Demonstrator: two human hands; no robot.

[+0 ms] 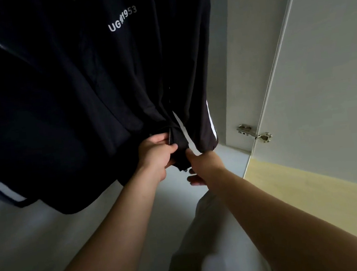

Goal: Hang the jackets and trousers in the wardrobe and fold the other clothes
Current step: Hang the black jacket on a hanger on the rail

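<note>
A dark navy jacket (72, 85) with white chest lettering and white stripes hangs inside the wardrobe and fills the upper left of the head view. My left hand (156, 153) grips the jacket's lower front edge beside the zip. My right hand (201, 166) pinches the bottom of the other front edge, right next to the left hand. The top of the jacket and whatever it hangs from are out of frame.
The wardrobe's pale floor panel (51, 241) lies below the jacket. Its white door (333, 71) stands swung out at the right on a metal hinge (254, 132). Light wooden flooring (314, 190) shows beyond it. My grey trouser leg (209, 244) is at the bottom.
</note>
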